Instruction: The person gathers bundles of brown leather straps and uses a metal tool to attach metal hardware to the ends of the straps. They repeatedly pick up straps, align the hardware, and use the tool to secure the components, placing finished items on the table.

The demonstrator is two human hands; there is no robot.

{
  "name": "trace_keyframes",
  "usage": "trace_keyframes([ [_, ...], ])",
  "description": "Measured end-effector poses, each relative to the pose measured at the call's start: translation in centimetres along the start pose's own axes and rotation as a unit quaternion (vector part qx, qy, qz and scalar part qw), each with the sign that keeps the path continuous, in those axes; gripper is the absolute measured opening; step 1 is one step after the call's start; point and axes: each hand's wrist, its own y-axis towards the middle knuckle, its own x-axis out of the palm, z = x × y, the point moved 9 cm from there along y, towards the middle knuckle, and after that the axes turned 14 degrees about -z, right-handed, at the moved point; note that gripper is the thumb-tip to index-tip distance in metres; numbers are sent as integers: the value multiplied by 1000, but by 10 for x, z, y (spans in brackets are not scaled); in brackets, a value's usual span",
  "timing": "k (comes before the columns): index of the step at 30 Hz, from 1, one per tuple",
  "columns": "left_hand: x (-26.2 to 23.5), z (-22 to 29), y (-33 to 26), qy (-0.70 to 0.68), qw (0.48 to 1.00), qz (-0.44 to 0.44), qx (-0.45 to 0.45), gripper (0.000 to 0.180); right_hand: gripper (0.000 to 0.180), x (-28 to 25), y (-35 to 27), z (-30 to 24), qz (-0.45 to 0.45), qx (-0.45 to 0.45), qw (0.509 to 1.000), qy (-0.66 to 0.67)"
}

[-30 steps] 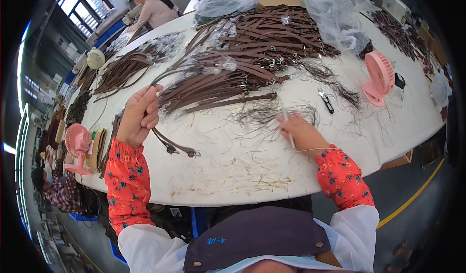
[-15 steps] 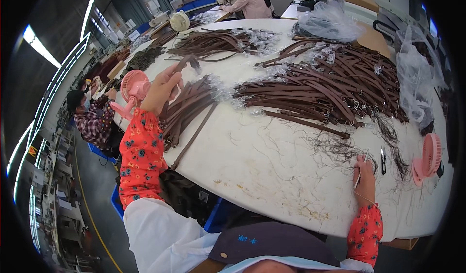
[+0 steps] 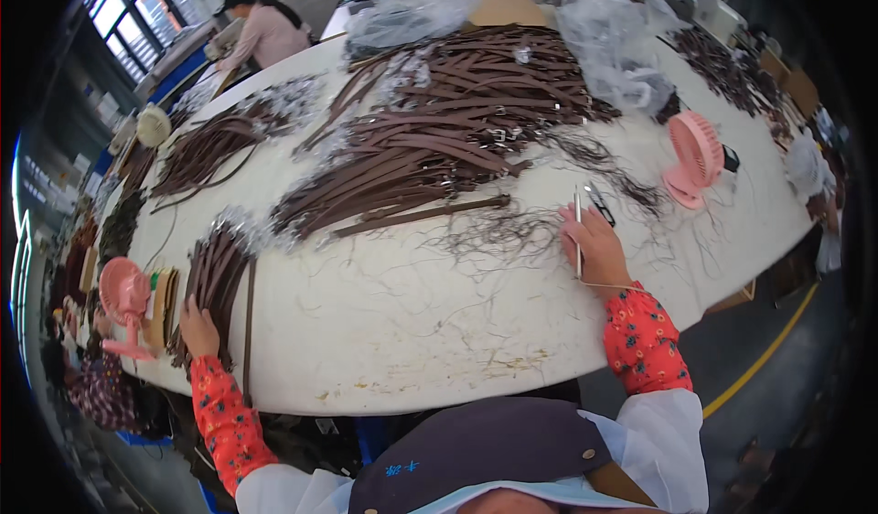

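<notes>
Our left hand (image 3: pixel 198 327) lies on the near end of a small bundle of brown straps (image 3: pixel 218 276) at the left edge of the white table (image 3: pixel 384 322), fingers curled over the strap ends and gripping them, just beside a stack of flat discs (image 3: pixel 163 302) and a pink desk fan (image 3: pixel 123 296). Our right hand (image 3: pixel 594 249) rests well apart on the table's right side, closed around a thin metal tool (image 3: pixel 578 230) that stands up between the fingers; a dark clipper-like tool (image 3: pixel 600 205) lies just beyond it among loose thread trimmings (image 3: pixel 498 230). We judge the step to be fetching a fresh bundle to the work spot in front of us. The next move would call for a firm hold on all the strap ends together, so none slip loose, and for keeping the tool's point clear of them. Farther out spreads the big heap of brown straps (image 3: pixel 457 139), clear plastic bags (image 3: pixel 613 48), a second pink fan (image 3: pixel 695 157), and another person (image 3: pixel 265 29) working at the far side.
</notes>
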Motion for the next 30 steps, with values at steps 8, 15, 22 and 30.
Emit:
trace_keyframes([
  [8,-41,318,-116,-168,878,-260,366,105,21,-32,-23,76,-2,169,985,17],
  [15,-24,443,-110,-141,893,-212,371,112,21,-8,-26,109,-33,146,989,-20],
  [22,-30,579,-107,-142,885,-167,411,105,19,-46,-45,136,165,189,950,187],
  [30,-48,698,-133,-176,838,-158,492,106,22,-106,-65,118,332,97,933,100],
])
